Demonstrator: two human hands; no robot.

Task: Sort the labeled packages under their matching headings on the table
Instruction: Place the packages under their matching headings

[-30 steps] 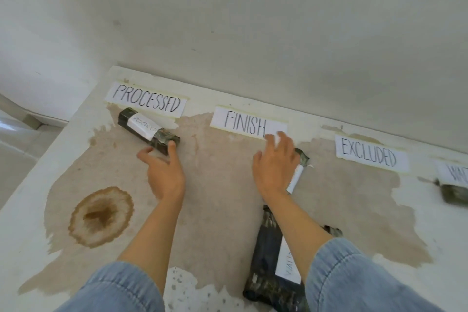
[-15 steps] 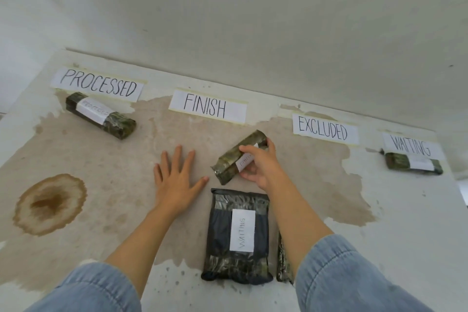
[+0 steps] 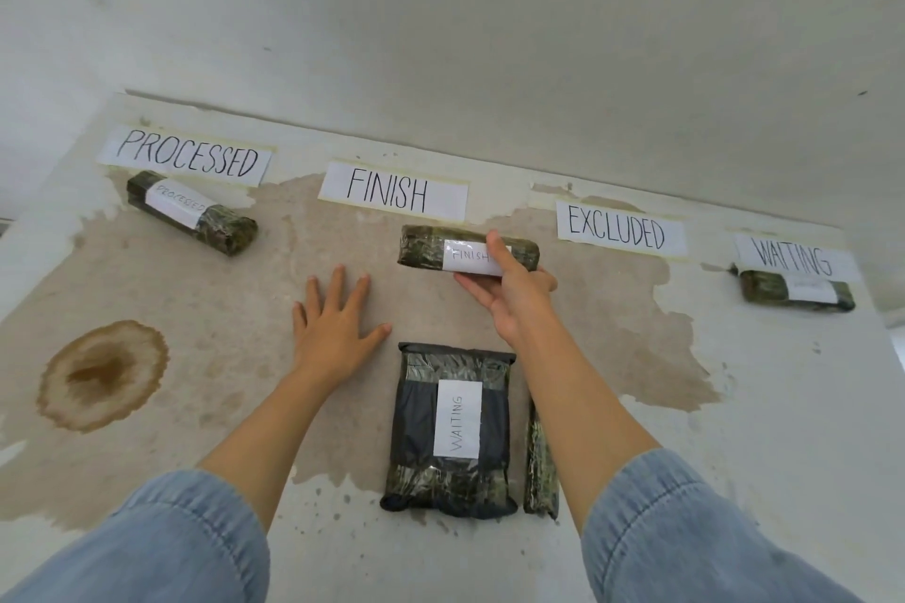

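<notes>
1. FINISH package (image 3: pixel 431 252) now lies level and crosswise just below the FINISH heading (image 3: pixel 394 192); half a second ago it was tilted on a slant, farther below that heading and closer to the person.
2. Right hand (image 3: pixel 514 294) has hold of the package's right half, its fingers (image 3: pixel 499 255) curled over the white label and the thumb underneath. Whether the package already rests on the table (image 3: pixel 783 406) or hangs just above it, I cannot tell.
3. Left hand (image 3: pixel 338 323) lies flat on the table, fingers spread, holding nothing, below and to the left of the FINISH heading, much as it did half a second ago. A second ago it was up by the PROCESSED package (image 3: pixel 191 212).
4. That package sits left of the FINISH heading, right under the PROCESSED heading (image 3: pixel 186 157), so that one looks sorted.
5. Far right of the FINISH heading, a small package (image 3: pixel 796 290) lies under the WAITING heading (image 3: pixel 796 257). The EXCLUDED heading (image 3: pixel 618 230) between them has nothing beneath it.
6. Well below the FINISH heading, nearest the person, a flat dark package (image 3: pixel 453 426) labelled WAITING lies unsorted, with a narrow one (image 3: pixel 538 465) touching its right edge, partly hidden by the right forearm, its label unreadable.
7. My reading: the FINISH package is all but placed; letting go should complete it, and two packages remain.
</notes>
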